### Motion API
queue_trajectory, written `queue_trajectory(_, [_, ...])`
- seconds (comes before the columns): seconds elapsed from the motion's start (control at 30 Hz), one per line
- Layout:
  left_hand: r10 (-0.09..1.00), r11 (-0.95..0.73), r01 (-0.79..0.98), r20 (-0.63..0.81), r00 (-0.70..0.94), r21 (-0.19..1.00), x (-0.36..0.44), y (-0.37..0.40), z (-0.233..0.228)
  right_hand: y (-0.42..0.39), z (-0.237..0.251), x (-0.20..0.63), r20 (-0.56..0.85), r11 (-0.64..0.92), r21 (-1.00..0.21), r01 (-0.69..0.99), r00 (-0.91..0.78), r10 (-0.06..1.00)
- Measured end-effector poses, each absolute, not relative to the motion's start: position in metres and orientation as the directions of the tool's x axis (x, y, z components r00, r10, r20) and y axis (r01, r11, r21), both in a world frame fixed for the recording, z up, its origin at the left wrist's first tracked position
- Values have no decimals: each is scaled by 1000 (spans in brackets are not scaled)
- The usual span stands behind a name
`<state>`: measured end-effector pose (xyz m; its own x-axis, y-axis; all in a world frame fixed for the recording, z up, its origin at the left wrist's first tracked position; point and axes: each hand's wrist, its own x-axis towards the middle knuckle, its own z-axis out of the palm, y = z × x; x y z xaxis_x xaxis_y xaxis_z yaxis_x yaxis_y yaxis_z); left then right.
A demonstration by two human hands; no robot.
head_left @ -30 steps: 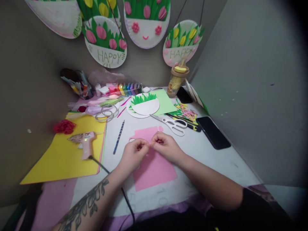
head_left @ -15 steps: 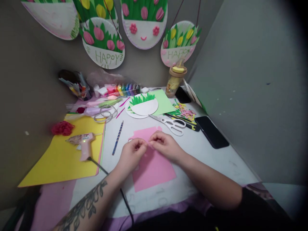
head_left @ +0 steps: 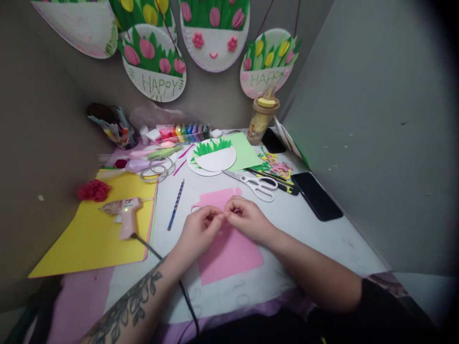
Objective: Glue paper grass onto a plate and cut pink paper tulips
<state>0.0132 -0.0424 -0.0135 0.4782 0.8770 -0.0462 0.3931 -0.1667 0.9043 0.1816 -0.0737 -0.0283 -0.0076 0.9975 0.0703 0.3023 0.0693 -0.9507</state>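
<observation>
Over the sheet of pink paper, my left hand and my right hand meet fingertip to fingertip. Both are closed in a pinch, thumbs against forefingers. Whatever lies between the tips is too small and too hidden to name; it blends with the pink behind. Small cut-out pink pieces lie by the sheet's upper edge. Beyond it are white-handled scissors and a paper plate with green paper grass. A blue patterned pencil rests left of my hands.
On the left, a pink glue gun lies on yellow paper, its cord running under my left forearm. At right are a phone, paper scraps and a lidded cup. Decorated plates hang on the wall behind.
My pinched fingertips have shifted slightly to the right and drawn closer together. The things on the table stay where they were.
</observation>
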Motion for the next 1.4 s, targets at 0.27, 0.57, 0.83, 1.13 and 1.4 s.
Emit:
queue_trajectory(0.27, [856, -299, 478, 12, 516, 826, 12, -43, -17, -74, -27, 182, 74, 100, -917, 386, -81, 994])
queue_trajectory(0.57, [862, -377, 494, 101, 497, 783, 7, -39, -19, -74, -27, 191, 156, 142, -929, 342, 12, 988])
queue_trajectory(0.83, [627, -778, 431, 521, 579, 457, 1, -42, -29, -80, -32, 186, 582, 541, -635, 551, -118, 805])
queue_trajectory(1.13, [353, -922, 355, 718, 600, 156, -12, -41, -22, -87, -30, 186, 700, 600, -559, 573, -63, 712])
queue_trajectory(1.4, [572, -820, 433, 573, 587, 375, -1, -42, -23, -84, -25, 183, 589, 517, -684, 514, -28, 808])
